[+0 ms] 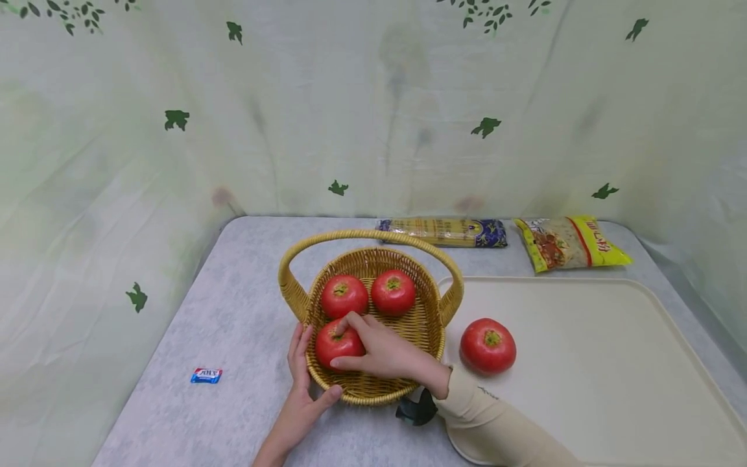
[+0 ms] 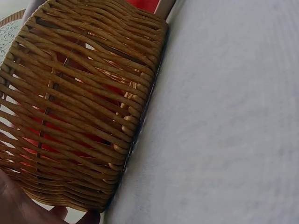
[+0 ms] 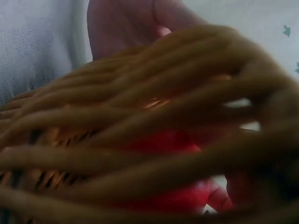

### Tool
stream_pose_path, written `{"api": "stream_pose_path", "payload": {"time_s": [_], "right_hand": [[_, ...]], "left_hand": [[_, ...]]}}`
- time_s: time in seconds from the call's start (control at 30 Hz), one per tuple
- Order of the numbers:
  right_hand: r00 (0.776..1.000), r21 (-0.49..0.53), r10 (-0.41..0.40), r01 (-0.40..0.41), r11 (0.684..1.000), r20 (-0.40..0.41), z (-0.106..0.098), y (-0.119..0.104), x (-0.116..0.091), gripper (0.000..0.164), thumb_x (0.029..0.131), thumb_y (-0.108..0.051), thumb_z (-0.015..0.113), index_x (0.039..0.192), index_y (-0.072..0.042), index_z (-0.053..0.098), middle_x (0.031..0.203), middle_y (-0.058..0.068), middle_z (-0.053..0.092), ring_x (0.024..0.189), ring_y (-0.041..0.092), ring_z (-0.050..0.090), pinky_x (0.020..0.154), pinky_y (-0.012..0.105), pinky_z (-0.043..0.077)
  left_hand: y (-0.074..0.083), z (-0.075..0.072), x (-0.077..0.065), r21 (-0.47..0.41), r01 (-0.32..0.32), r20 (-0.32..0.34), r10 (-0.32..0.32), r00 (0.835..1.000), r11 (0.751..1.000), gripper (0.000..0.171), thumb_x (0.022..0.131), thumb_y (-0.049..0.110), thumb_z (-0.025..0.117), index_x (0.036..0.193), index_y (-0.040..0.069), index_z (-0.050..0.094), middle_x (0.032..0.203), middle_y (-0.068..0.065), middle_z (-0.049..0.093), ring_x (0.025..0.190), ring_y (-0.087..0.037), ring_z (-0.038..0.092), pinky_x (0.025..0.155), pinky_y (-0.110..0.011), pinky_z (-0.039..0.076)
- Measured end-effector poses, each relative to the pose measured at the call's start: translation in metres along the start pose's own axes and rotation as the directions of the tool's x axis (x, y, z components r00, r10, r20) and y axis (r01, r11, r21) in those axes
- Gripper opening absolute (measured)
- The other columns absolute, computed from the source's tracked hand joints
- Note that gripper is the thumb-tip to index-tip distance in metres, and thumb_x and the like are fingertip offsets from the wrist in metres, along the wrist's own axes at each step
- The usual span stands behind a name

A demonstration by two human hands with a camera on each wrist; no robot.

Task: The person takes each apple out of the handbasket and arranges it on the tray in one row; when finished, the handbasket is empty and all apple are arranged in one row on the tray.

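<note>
In the head view, a round wicker basket (image 1: 373, 397) with a tall arched handle holds three red pomegranates. My right hand (image 1: 385, 350) reaches over the near right rim and grips the front left pomegranate (image 1: 327, 347), thumb and fingers around its sides. Behind it sit a second pomegranate (image 1: 344, 299) and a third pomegranate (image 1: 393, 295). Against the basket's left outer side rests my left hand (image 1: 300, 395), fingers extended along the wall and thumb spread toward the near rim. In the right wrist view, blurred wicker (image 3: 140, 112) partly hides the hand and red fruit.
Another pomegranate (image 1: 488, 347) lies on a cream tray (image 1: 589, 376) right of the basket. At the back are a noodle packet (image 1: 443, 232) and a yellow food bag (image 1: 569, 243). A small blue-and-red wrapped item (image 1: 206, 375) lies on the left of the table.
</note>
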State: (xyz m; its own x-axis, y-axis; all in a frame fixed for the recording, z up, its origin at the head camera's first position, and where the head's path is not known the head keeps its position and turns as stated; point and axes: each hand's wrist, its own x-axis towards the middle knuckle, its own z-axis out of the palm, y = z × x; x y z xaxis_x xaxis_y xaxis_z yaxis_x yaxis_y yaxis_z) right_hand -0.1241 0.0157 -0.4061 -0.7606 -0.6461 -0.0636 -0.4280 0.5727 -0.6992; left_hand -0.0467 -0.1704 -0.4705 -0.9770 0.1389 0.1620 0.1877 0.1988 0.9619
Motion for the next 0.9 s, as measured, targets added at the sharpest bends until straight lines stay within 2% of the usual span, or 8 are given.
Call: {"api": "stream_pose_path", "payload": {"time_s": [0.4,0.9], "right_hand": [[0.999,0.026,0.007,-0.006,1.000,-0.034,0.005,0.001,0.003,0.047,0.083,-0.053,0.066,0.112,-0.022,0.047,0.105,-0.001,0.051,0.095,0.013,0.055,0.077,0.031,0.046],[1.000,0.012,0.009,-0.008,1.000,-0.027,-0.005,0.006,-0.004,0.047,0.080,-0.050,0.072,0.110,-0.024,0.047,0.105,0.001,0.049,0.094,0.015,0.054,0.078,0.034,0.046]], "left_hand": [[-0.001,0.000,0.000,-0.016,-0.008,0.010,0.008,1.000,1.000,0.102,0.082,0.000,0.070,0.153,0.025,0.001,0.153,0.011,-0.018,0.139,-0.024,-0.015,0.097,-0.071,0.004],[0.002,0.000,0.000,-0.016,0.004,0.011,-0.004,1.000,1.000,0.102,0.082,0.000,0.070,0.153,0.024,0.000,0.153,0.011,-0.018,0.139,-0.023,-0.014,0.099,-0.067,0.004]]}}
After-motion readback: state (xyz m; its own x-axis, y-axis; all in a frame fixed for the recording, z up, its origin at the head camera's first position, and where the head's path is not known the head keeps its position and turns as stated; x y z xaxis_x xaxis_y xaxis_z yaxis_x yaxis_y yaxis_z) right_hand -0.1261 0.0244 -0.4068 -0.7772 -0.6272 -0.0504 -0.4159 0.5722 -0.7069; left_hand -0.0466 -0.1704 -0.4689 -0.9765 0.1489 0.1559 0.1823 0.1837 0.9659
